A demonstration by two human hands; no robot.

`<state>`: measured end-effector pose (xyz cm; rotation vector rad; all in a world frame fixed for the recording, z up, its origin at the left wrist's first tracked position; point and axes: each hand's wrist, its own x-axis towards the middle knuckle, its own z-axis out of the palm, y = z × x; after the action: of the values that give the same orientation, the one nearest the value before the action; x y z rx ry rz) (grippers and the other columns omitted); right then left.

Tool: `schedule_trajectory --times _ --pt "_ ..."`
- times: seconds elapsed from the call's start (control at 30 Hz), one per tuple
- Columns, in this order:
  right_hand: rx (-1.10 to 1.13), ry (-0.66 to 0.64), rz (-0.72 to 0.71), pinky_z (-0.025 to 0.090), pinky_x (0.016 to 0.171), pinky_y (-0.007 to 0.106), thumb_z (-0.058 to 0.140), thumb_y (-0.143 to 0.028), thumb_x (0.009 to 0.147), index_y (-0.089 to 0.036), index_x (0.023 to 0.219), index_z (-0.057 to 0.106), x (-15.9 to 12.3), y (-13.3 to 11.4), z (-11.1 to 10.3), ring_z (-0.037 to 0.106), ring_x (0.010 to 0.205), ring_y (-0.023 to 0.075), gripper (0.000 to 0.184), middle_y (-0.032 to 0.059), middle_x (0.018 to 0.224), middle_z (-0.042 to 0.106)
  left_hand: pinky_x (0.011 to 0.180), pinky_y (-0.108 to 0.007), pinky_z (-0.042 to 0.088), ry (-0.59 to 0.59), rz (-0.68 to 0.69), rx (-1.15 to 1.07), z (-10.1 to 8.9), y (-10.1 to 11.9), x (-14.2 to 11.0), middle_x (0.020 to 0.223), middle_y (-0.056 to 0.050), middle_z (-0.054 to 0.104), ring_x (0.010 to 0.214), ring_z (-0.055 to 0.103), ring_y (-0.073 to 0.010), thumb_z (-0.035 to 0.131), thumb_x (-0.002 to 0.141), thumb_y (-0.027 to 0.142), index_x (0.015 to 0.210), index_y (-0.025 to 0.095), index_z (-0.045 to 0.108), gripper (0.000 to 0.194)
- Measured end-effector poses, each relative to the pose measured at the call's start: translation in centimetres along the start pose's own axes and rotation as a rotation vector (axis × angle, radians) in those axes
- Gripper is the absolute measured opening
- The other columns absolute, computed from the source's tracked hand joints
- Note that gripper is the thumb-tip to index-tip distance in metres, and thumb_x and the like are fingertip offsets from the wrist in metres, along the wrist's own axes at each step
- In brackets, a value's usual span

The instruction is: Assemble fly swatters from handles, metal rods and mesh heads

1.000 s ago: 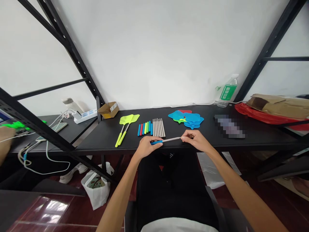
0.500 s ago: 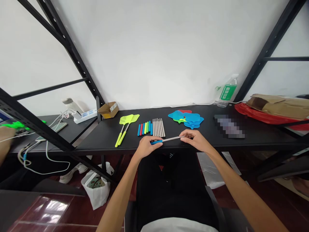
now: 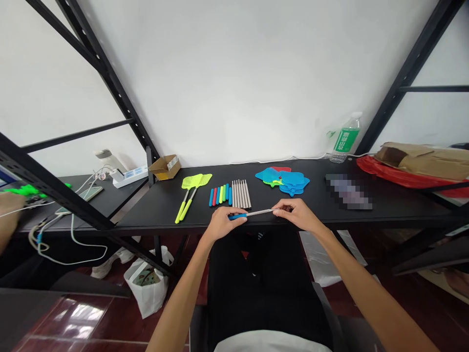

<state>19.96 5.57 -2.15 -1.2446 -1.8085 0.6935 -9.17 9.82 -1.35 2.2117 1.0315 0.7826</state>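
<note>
Between my hands a fly swatter handle with a blue grip (image 3: 237, 216) and a pale metal rod (image 3: 259, 212) is held nearly level at the table's front edge. My left hand (image 3: 224, 222) is closed round the blue grip. The fingers of my right hand (image 3: 291, 212) pinch the rod's far end, whose tip they hide. Just beyond lie a row of coloured grips (image 3: 220, 195) and several pale rods (image 3: 241, 194) side by side. Loose swatter heads (image 3: 289, 180), mostly blue, are piled behind my right hand. Two yellow-green fly swatters (image 3: 189, 195) lie to the left.
A small cardboard box (image 3: 164, 167) stands at the back left of the black table (image 3: 146, 205). At the right are a pixelated item (image 3: 348, 192), a water bottle (image 3: 345, 138) and brown packaging on red plastic (image 3: 377, 177). Black shelf posts flank me. Another person's hand (image 3: 9, 208) shows far left.
My right hand has shifted very slightly left along the rod. My left hand keeps its hold on the blue grip, and the things on the table lie as before.
</note>
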Motion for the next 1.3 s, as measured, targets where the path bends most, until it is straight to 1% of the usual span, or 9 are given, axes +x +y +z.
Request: schedule_trajectory --times 0.3,0.5,0.63,0.7,0.8,0.87,0.97,1.13,1.3 --pt "-0.031 -0.028 -0.041 0.036 0.057 0.028 0.060 -0.041 0.091 -0.020 0.080 0.071 -0.11 -0.30 0.01 0.053 0.061 0.0158 0.026 0.0022 0.072 0.069 0.087 -0.026 0.051 -0.012 0.006 0.002 0.00 -0.08 0.03 0.108 0.000 0.077 0.102 0.070 -0.0235 0.064 0.088 0.049 0.104 0.027 0.079 0.030" --pt "-0.102 -0.054 -0.059 0.032 0.054 0.028 0.054 -0.041 0.095 -0.020 0.076 0.071 0.02 -0.50 0.03 0.051 0.056 0.0141 0.033 0.0015 0.070 0.071 0.087 -0.027 0.051 -0.019 0.009 -0.005 -0.09 0.03 0.03 0.107 -0.001 0.078 0.100 0.070 -0.0233 0.063 0.089 0.050 0.105 0.027 0.079 0.032" --pt "-0.102 -0.058 -0.064 0.032 0.054 0.028 0.052 -0.043 0.096 -0.019 0.073 0.070 0.04 -0.62 0.08 0.051 0.054 0.0139 0.038 0.0018 0.068 0.070 0.084 -0.028 0.052 -0.011 -0.006 -0.010 -0.01 0.11 0.03 0.106 -0.003 0.078 0.096 0.070 -0.0239 0.063 0.089 0.051 0.104 0.025 0.079 0.035" --pt "-0.070 -0.047 -0.054 0.034 0.055 0.028 0.053 -0.044 0.095 -0.020 0.079 0.071 0.03 -0.59 0.12 0.052 0.056 0.0144 0.034 0.0019 0.070 0.071 0.080 -0.028 0.053 -0.005 -0.017 -0.017 0.05 0.13 0.03 0.103 -0.004 0.078 0.091 0.071 -0.0232 0.062 0.089 0.052 0.105 0.024 0.079 0.036" --pt "0.028 -0.027 -0.028 0.039 0.059 0.028 0.060 -0.042 0.092 -0.021 0.099 0.070 0.06 -0.41 0.17 0.057 0.063 0.0161 0.025 0.0021 0.078 0.072 0.074 -0.027 0.053 -0.003 -0.028 -0.035 0.11 0.10 0.03 0.096 -0.005 0.078 0.081 0.071 -0.0208 0.061 0.089 0.053 0.106 0.022 0.078 0.039" --pt "0.073 -0.020 -0.017 0.041 0.061 0.028 0.062 -0.041 0.090 -0.021 0.103 0.068 0.09 -0.25 0.14 0.059 0.068 0.0171 0.025 0.0026 0.081 0.072 0.072 -0.026 0.052 -0.016 -0.029 -0.050 0.11 0.05 0.04 0.091 -0.004 0.077 0.073 0.070 -0.0187 0.060 0.090 0.053 0.106 0.021 0.078 0.040" --pt "0.055 -0.013 -0.024 0.040 0.061 0.028 0.062 -0.042 0.090 -0.020 0.092 0.070 0.10 -0.12 0.06 0.057 0.068 0.0171 0.023 0.0026 0.078 0.069 0.070 -0.025 0.051 -0.028 -0.022 -0.057 0.07 -0.01 0.04 0.090 -0.004 0.077 0.072 0.069 -0.0179 0.060 0.090 0.054 0.104 0.022 0.078 0.039" --pt "-0.061 -0.028 -0.061 0.036 0.057 0.028 0.056 -0.041 0.093 -0.020 0.080 0.070 0.02 -0.34 -0.02 0.051 0.059 0.0152 0.028 0.0018 0.072 0.069 0.072 -0.026 0.053 -0.006 -0.013 -0.034 0.00 0.08 0.01 0.099 -0.005 0.078 0.082 0.070 -0.0215 0.062 0.088 0.053 0.104 0.024 0.079 0.037" --pt "-0.088 -0.035 -0.062 0.037 0.057 0.028 0.052 -0.042 0.096 -0.020 0.072 0.069 -0.08 -0.54 -0.01 0.055 0.060 0.0158 0.036 0.0025 0.070 0.070 0.069 -0.026 0.052 0.004 -0.023 -0.025 0.08 0.25 0.00 0.090 -0.004 0.078 0.075 0.070 -0.0203 0.061 0.088 0.053 0.104 0.023 0.079 0.039"
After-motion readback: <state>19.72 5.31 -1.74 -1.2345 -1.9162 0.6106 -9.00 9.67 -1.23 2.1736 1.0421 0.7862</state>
